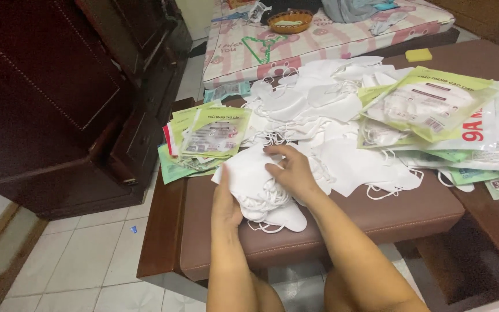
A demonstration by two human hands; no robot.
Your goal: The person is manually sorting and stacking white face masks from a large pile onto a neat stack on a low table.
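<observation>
My left hand (225, 202) holds a stack of white face masks (255, 182) from the left side, on the brown padded bench (342, 222). My right hand (291, 170) rests on top of the same stack, fingers pressing the upper masks. Elastic ear loops hang from the stack's lower edge. A big loose heap of white masks (319, 110) lies just beyond my hands. A pile of green and clear mask packets (212, 136) sits to the left of the stack.
More green and white packets (440, 110) are stacked at the right. A dark wooden cabinet (70, 92) stands at the left. Behind lie a pink mattress (319, 40) with a woven basket (289, 21) and a yellow sponge (419, 55).
</observation>
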